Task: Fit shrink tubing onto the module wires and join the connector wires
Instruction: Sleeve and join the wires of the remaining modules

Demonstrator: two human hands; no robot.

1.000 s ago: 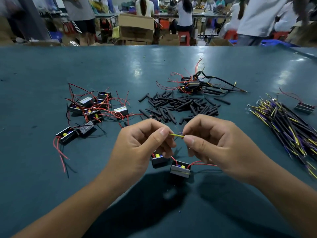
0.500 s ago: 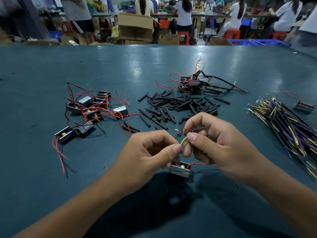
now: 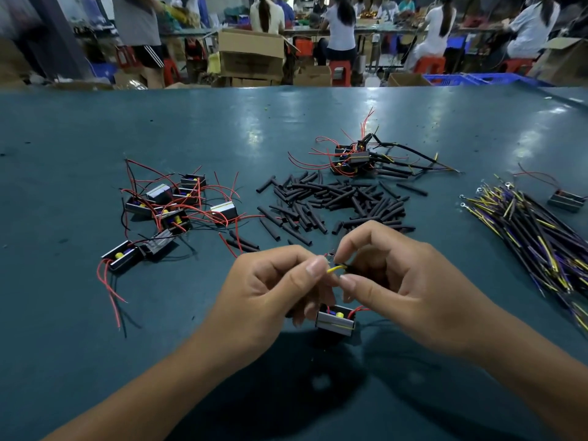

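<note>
both hands are raised together just above the table (image 3: pixel 95 361), fingertips nearly touching. the left hand (image 3: pixel 270 291) pinches one end of a short yellow wire (image 3: pixel 336 268) between thumb and forefinger; the right hand (image 3: pixel 404 281) pinches the other end, where something dark, probably a tube or black lead, sits between its fingers. thin bare strands show just above the yellow wire, too small to tell how they lie. a module (image 3: pixel 335 321) hangs or rests just below the hands, with red leads running up toward the right hand.

the loose tubes (image 3: pixel 334 202) lie in a heap beyond the hands, unworked modules (image 3: pixel 168 208) to the left, a bundle of connector wires (image 3: pixel 541 237) to the right, and a small cluster that looks finished (image 3: pixel 353 159) farther back.

risks, as i judge them: the bare strands could splay or snap if twisted too hard, giving a weak joint. if the tube is not already on the lead before the twist, it may not go over the joint afterwards. the dangling module puts its weight on the thin red leads, and a tug could pull the ends apart or slip the wire out of the pinch. a tube pushed short of the joint would leave copper exposed.

no brand, label or writing is readable on anything here.
</note>
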